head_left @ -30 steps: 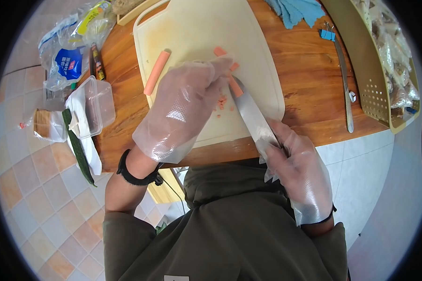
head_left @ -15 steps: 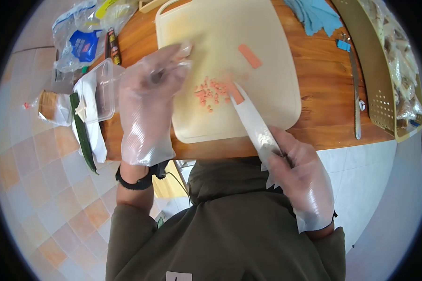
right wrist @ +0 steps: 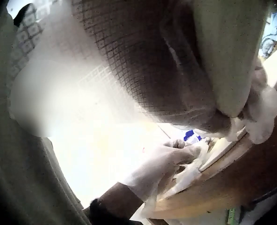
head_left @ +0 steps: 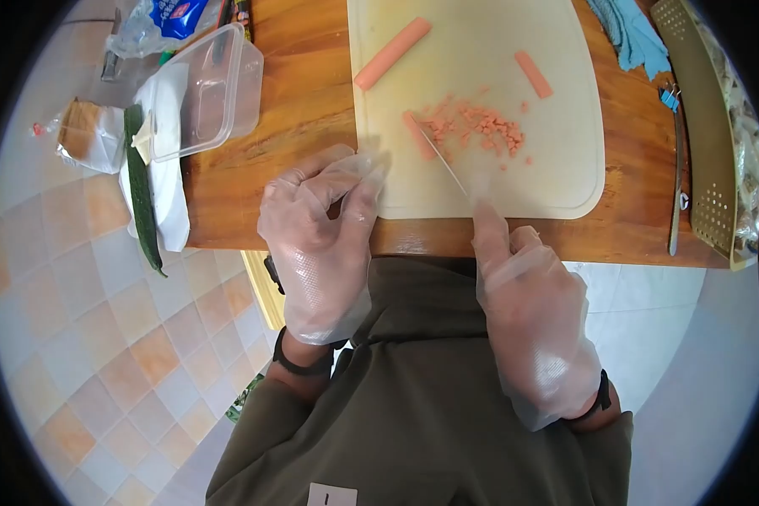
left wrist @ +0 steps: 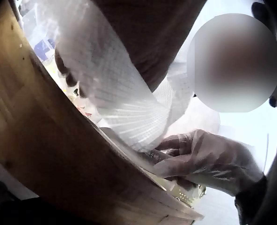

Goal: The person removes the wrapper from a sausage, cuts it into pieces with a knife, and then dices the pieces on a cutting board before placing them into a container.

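My gloved right hand (head_left: 535, 312) grips a kitchen knife (head_left: 449, 166), its handle (right wrist: 225, 51) large in the right wrist view. The blade stands almost edge-on to the head camera, its tip at a pink-orange sausage strip (head_left: 415, 126) on the cutting board (head_left: 481, 198). Diced sausage (head_left: 497, 128) lies scattered right of the blade. A whole round sausage stick (head_left: 394, 52) and a flat sausage piece (head_left: 533, 74) lie farther back on the board. My gloved left hand (head_left: 320, 240) hovers by the board's front left corner, fingers loosely bent, nothing visible in it.
Left on the table are a clear plastic box (head_left: 246, 93), a cucumber (head_left: 142, 198) on white paper (head_left: 170, 190), and a bread pack (head_left: 93, 135). On the right lie a blue cloth (head_left: 632, 38), a long thin metal blade (head_left: 676, 185) and a perforated basket (head_left: 708, 160).
My left hand has left the sausage and drawn back toward my body. The knife, flat half a second ago with the strip on its blade, has turned edge-on. The head view has shifted.
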{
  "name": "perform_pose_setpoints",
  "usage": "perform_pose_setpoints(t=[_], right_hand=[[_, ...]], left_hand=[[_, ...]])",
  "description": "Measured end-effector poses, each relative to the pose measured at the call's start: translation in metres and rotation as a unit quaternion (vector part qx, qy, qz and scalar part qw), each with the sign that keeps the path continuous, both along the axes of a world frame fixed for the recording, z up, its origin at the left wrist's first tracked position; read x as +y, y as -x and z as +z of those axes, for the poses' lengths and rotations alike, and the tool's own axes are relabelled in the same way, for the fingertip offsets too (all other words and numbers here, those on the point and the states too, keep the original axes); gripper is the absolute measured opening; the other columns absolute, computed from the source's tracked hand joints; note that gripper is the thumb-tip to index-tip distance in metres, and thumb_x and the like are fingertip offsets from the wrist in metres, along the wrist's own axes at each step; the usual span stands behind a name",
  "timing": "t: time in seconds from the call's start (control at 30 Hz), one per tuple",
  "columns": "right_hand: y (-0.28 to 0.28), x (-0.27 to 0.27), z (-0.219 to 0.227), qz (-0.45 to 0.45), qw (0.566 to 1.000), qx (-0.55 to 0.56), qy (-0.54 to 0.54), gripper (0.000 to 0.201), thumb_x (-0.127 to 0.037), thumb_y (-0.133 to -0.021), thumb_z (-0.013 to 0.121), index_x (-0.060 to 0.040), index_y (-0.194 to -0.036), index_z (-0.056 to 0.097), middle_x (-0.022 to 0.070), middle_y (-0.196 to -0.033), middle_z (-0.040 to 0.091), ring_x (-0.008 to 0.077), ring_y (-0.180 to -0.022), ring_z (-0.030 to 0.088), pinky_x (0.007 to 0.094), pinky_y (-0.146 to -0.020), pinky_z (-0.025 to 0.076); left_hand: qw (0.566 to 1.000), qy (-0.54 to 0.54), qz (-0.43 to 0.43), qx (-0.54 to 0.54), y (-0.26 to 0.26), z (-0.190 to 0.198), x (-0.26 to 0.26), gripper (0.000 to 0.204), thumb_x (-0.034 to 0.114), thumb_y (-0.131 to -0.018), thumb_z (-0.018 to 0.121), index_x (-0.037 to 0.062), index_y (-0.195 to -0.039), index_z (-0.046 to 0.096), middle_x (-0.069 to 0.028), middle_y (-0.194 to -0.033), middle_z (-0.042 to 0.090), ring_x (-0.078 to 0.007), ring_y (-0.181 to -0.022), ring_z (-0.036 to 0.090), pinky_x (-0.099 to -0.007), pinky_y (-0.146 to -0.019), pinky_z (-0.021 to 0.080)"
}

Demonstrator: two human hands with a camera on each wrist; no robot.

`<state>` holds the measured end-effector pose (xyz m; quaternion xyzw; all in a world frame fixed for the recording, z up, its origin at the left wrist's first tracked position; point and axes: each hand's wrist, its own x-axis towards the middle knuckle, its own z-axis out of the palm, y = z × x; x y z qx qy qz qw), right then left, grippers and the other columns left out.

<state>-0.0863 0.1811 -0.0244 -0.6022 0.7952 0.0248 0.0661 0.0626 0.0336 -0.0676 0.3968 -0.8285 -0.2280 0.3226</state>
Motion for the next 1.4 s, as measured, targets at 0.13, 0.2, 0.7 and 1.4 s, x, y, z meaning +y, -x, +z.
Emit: perform_pose_setpoints(t=[0.13, 0.2, 0.7, 1.4], right_hand=[[-0.011, -0.002, 0.008, 0.002, 0.995, 0.093, -0.034, 0.063, 0.000, -0.087, 0.066, -0.0121, -0.149, 0.056, 0.0070, -0.080, 0.051, 0.0246, -0.066, 0.060, 0.0357, -0.052, 0.048], [-0.009, -0.002, 0.011, 0.015, 0.996, 0.084, -0.012, 0.065, 0.001, -0.086, 0.069, -0.0123, -0.148, 0.058, 0.0074, -0.083, 0.052, 0.0242, -0.065, 0.059, 0.0352, -0.052, 0.048], [0.006, -0.012, -0.002, -0.096, 0.937, -0.315, 0.119, 0.044, 0.000, -0.100, 0.063, 0.0071, -0.142, 0.057, 0.0187, -0.087, 0.062, 0.0312, -0.070, 0.059, 0.0386, -0.066, 0.050], [0.009, -0.016, -0.013, -0.077, 0.955, -0.283, 0.042, 0.065, -0.033, -0.102, 0.063, 0.0081, -0.151, 0.051, 0.0080, -0.077, 0.058, 0.0166, -0.070, 0.055, 0.0326, -0.065, 0.046]], left_hand=[[0.999, 0.039, 0.005, -0.016, -0.005, -0.006, -0.003, 0.017, 0.003, -0.082, 0.081, 0.0071, -0.098, 0.077, -0.0132, -0.108, 0.076, -0.0321, -0.097, 0.068, -0.0424, -0.090, 0.052], [0.998, 0.040, 0.000, 0.041, -0.006, -0.009, -0.006, 0.014, 0.002, -0.082, 0.081, 0.0073, -0.093, 0.075, -0.0131, -0.108, 0.076, -0.0306, -0.095, 0.069, -0.0414, -0.086, 0.053], [0.983, 0.131, -0.122, -0.034, 0.002, -0.010, -0.016, 0.036, -0.008, -0.072, 0.071, 0.0059, -0.106, 0.071, -0.0110, -0.109, 0.071, -0.0320, -0.087, 0.065, -0.0427, -0.075, 0.052], [0.977, 0.131, -0.144, -0.091, 0.011, -0.014, -0.013, 0.039, -0.002, -0.069, 0.075, 0.0109, -0.106, 0.076, -0.0029, -0.110, 0.068, -0.0269, -0.093, 0.064, -0.0405, -0.080, 0.049]])
